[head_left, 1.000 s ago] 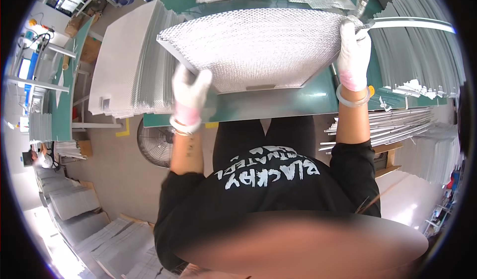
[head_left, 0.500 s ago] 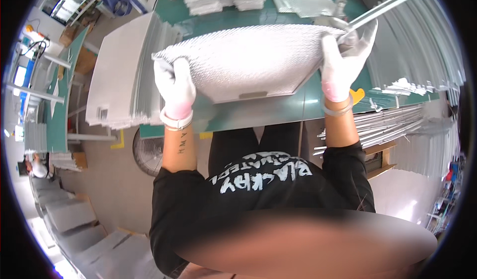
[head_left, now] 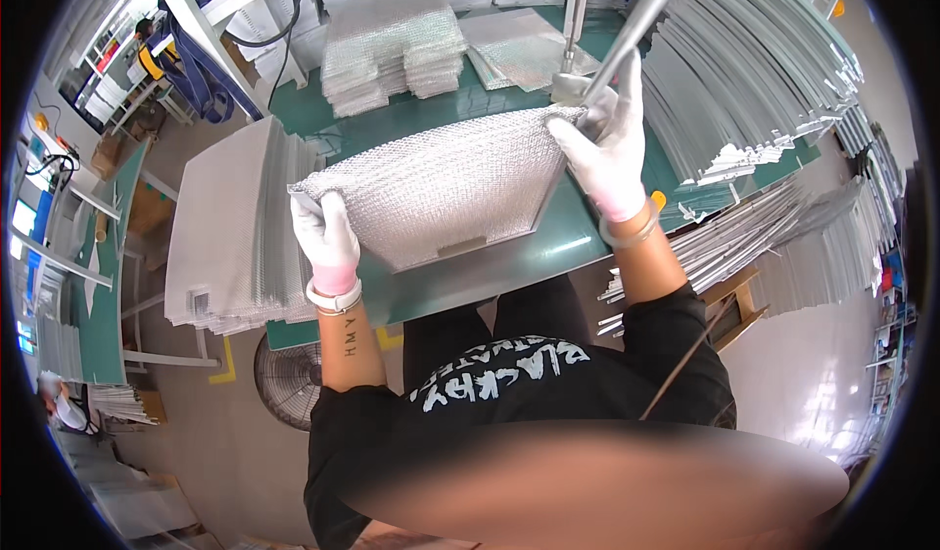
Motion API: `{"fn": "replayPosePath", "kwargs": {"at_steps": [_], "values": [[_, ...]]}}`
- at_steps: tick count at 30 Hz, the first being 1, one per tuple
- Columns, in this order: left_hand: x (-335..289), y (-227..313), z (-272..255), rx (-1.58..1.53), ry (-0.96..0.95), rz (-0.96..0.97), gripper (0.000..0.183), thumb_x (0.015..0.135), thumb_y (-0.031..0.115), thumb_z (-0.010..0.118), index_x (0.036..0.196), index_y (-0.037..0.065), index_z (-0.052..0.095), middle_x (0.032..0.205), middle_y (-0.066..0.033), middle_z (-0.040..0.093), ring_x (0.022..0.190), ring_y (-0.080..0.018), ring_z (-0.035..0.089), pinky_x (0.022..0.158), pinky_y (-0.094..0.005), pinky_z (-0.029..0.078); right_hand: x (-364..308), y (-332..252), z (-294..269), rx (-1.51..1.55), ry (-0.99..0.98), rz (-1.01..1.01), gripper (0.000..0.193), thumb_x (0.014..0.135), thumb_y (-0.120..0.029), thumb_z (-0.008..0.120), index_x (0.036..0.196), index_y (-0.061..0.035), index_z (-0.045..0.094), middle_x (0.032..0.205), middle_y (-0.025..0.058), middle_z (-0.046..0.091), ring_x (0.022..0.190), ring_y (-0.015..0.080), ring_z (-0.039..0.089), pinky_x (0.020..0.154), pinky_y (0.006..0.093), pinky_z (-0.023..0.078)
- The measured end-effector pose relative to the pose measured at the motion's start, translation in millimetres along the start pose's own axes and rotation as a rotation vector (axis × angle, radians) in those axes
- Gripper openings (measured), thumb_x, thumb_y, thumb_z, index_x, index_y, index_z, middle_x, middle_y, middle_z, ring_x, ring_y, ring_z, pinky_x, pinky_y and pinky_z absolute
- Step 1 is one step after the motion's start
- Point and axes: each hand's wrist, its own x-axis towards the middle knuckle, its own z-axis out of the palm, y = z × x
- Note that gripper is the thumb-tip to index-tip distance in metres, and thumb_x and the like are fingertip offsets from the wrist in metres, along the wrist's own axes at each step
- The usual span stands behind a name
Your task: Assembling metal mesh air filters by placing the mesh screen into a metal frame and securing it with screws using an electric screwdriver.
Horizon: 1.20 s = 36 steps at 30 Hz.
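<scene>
One silver mesh panel (head_left: 446, 192) is held tilted over bench (head_left: 578, 219) nr front edge, L hand (head_left: 327, 239) pinching its L corner, R hand (head_left: 609, 158) gripping R corner w/ metal strip (head_left: 636, 31), panel stack (head_left: 220, 227) at bench's L edge.

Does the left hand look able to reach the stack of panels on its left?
Probably yes: the stack of panels stands beside the left hand with nothing visible between, but the hand may have to release the shiny panel first.
</scene>
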Motion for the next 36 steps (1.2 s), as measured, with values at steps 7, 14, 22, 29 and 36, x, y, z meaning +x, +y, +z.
{"fn": "replayPosePath", "kwargs": {"at_steps": [7, 14, 22, 29, 36], "values": [[0, -1, -7, 0.083, -0.020, 0.002, 0.018, 0.092, -0.002, 0.053, 0.110, 0.002, 0.054, 0.099, -0.0015, 0.060, 0.080, -0.0044, 0.050, 0.072, -0.0185, 0.040, 52, -42, -22, -0.526, -0.759, -0.304, 0.036, 0.081, -0.007, 0.068, 0.117, -0.0078, 0.067, 0.090, 0.0118, 0.064, 0.080, 0.0294, 0.064, 0.073, 0.0324, 0.053], [27, 54, 9, 0.122, -0.241, -0.040, 0.018, 0.087, -0.004, 0.064, 0.102, 0.001, 0.057, 0.100, -0.0039, 0.058, 0.083, -0.0069, 0.053, 0.072, -0.0205, 0.043, 74, -81, 13, -0.567, -1.104, -0.005, 0.044, 0.080, -0.008, 0.066, 0.123, -0.0087, 0.059, 0.097, 0.0126, 0.068, 0.090, 0.0328, 0.067, 0.077, 0.0391, 0.053], [14, 44, 8, 0.056, -0.196, 0.032, 0.022, 0.086, -0.003, 0.068, 0.105, 0.002, 0.057, 0.100, -0.0044, 0.059, 0.077, -0.0068, 0.055, 0.067, -0.0192, 0.045, 80, -75, 63, -0.521, -1.224, -0.297, 0.058, 0.077, -0.003, 0.067, 0.133, -0.0071, 0.055, 0.100, 0.0151, 0.065, 0.085, 0.0354, 0.063, 0.078, 0.0422, 0.052], [7, 45, 23, -0.108, -0.043, 0.100, 0.057, 0.082, -0.008, 0.069, 0.131, 0.006, 0.042, 0.107, -0.0073, 0.057, 0.082, -0.0067, 0.053, 0.065, -0.0176, 0.045, 81, -57, 70, -0.309, -1.192, -0.537, 0.059, 0.075, 0.002, 0.065, 0.133, -0.0084, 0.057, 0.088, 0.0146, 0.060, 0.079, 0.0332, 0.060, 0.074, 0.0393, 0.051], [15, 21, 21, 0.162, 0.174, 0.398, 0.052, 0.074, -0.006, 0.080, 0.120, 0.000, 0.057, 0.104, -0.0066, 0.067, 0.069, -0.0034, 0.047, 0.063, -0.0161, 0.042, 81, -47, 74, -0.342, -1.178, -0.461, 0.057, 0.077, 0.002, 0.060, 0.133, -0.0084, 0.057, 0.086, 0.0162, 0.058, 0.081, 0.0342, 0.059, 0.077, 0.0424, 0.048]]}}
